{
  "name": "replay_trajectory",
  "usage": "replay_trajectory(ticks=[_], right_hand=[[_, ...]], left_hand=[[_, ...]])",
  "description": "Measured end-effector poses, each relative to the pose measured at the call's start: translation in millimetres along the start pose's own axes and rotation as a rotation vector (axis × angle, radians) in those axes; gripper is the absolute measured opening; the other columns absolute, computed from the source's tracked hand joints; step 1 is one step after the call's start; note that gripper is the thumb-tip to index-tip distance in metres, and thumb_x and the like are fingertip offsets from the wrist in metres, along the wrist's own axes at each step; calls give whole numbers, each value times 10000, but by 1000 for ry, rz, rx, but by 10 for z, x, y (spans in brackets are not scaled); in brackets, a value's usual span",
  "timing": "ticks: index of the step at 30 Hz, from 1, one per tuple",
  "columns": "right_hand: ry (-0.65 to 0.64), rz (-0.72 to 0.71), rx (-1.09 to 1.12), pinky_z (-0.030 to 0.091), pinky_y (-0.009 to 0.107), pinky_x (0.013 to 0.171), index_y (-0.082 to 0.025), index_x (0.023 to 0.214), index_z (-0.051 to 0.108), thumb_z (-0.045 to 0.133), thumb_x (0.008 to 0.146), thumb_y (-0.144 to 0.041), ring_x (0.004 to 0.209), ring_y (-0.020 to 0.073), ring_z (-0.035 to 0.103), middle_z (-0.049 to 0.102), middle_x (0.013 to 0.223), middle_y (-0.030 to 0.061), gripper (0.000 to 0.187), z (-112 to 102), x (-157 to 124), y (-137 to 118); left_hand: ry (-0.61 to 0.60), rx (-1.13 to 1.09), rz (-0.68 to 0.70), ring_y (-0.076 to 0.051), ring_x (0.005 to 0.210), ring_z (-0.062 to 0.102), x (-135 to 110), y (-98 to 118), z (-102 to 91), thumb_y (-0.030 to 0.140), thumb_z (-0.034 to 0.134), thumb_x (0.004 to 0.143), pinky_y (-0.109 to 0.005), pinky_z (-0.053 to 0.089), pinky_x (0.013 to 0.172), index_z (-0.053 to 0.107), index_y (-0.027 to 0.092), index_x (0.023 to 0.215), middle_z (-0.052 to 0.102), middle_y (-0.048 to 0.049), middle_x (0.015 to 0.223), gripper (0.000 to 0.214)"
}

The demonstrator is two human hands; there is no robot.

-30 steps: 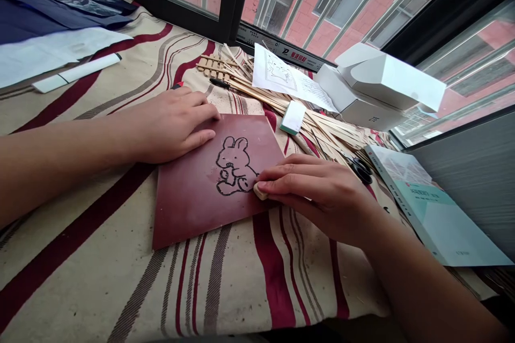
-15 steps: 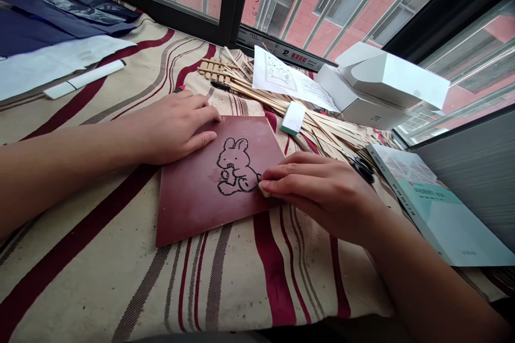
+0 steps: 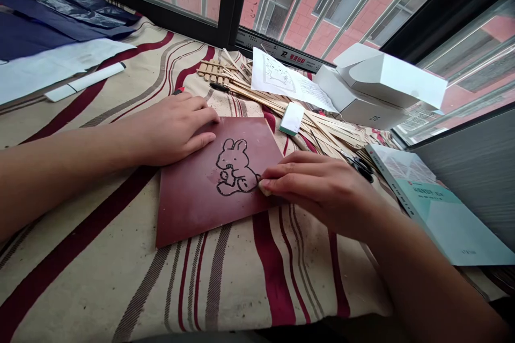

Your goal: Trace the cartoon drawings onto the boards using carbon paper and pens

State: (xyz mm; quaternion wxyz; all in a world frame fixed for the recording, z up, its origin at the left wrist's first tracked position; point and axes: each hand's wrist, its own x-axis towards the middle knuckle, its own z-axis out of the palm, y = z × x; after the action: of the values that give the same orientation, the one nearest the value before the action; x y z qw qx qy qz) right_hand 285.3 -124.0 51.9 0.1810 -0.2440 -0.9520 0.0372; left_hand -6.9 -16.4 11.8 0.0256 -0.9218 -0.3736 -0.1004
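Observation:
A dark red square board (image 3: 193, 198) with a black rabbit outline (image 3: 233, 167) lies on the striped cloth. My left hand (image 3: 173, 126) rests flat on the board's upper left corner, fingers stretched out, pressing it down. My right hand (image 3: 317, 185) is closed around a small pale eraser-like block (image 3: 264, 187), whose tip touches the board at the rabbit's lower right.
Behind the board lie several thin wooden sticks (image 3: 322, 126), a white-green eraser (image 3: 292, 118), a printed sheet (image 3: 281, 79), white boxes (image 3: 382, 86), black scissors (image 3: 360, 167) and a teal book (image 3: 438, 209). Dark blue sheets (image 3: 44, 21) lie far left. A window frame (image 3: 233, 0) closes the back.
The right hand with its small block has shifted slightly right along the rabbit's lower edge. The left hand has stayed on the board.

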Motion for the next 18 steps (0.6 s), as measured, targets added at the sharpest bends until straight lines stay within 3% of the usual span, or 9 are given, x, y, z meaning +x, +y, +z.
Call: replay_trajectory(ticks=[18], right_hand=[[9,-70,8,619,333,842,-99,1057,786,583,1049,-111,929,210,728,832,1084,134,203,-12,4,16]], left_hand=[[-40,-3,-19,-364,1143,613,4,59,-38,531,280,992,-542,466,1072,669,147,1286,659,-191,1267,621]])
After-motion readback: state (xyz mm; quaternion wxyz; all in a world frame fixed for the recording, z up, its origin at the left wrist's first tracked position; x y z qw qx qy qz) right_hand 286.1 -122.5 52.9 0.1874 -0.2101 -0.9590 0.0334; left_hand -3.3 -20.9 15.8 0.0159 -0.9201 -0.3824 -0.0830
